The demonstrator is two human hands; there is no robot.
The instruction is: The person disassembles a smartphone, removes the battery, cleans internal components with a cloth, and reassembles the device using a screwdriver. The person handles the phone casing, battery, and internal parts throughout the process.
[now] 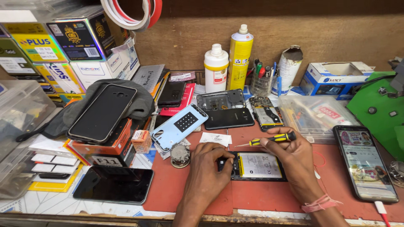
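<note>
An opened phone (257, 166) with its white battery showing lies on a red mat (176, 189). My left hand (208, 170) rests on the phone's left end, fingertips pinching a small part near the camera area. My right hand (294, 162) sits at the phone's right end and holds a yellow-and-black screwdriver (269, 139), its tip pointing left above the phone. A small round metal container (180, 155) stands just left of my left hand.
A lit phone (365, 162) lies at right on a cable. Other phones and back covers (179, 126) lie behind, with bottles (216, 63), a spray can (240, 56), a clear parts box (313, 113), stacked boxes (80, 46) and a dark phone (113, 184) at left.
</note>
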